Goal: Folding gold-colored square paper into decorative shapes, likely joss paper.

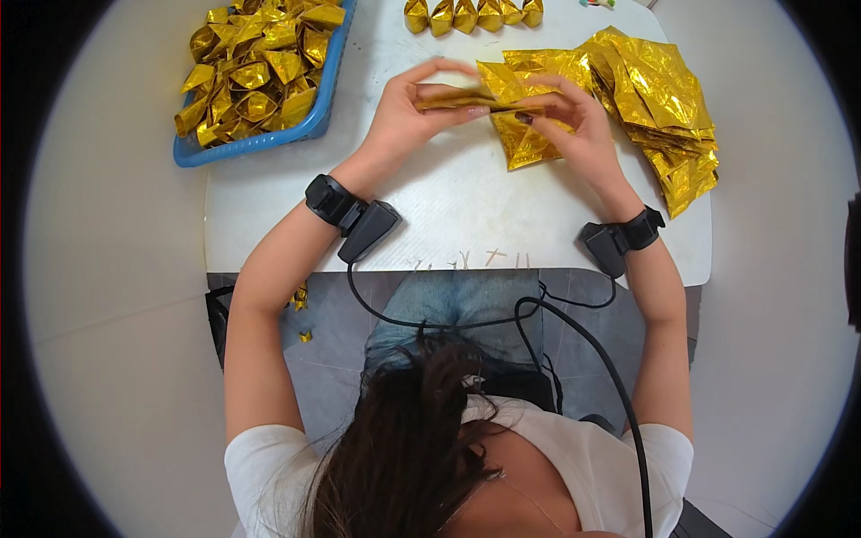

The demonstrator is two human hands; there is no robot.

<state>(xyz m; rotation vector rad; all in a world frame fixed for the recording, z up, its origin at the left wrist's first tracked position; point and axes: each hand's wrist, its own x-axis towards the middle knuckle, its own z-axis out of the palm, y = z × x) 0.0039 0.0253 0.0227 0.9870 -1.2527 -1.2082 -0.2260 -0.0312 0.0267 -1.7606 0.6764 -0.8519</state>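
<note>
Both hands are raised over the white table and hold one folded piece of gold foil paper (457,101) between them, seen nearly edge-on. My left hand (408,109) pinches its left end, with the thumb along the near edge. At the other end the thumb and fingers of my right hand (578,125) close on it. Behind and below the right hand lie loose gold foil sheets (525,148). A thicker stack of gold foil sheets (659,90) fans out to the right. Folded gold foil ingots (465,16) stand in a row beyond the hands.
A blue plastic basket (260,142) heaped with folded foil ingots (256,76) sits at the far left. The white table (466,215) has tally marks near its front edge. A black cable (619,386) runs from the wrist devices across my lap. Gold scraps (306,336) lie on the floor.
</note>
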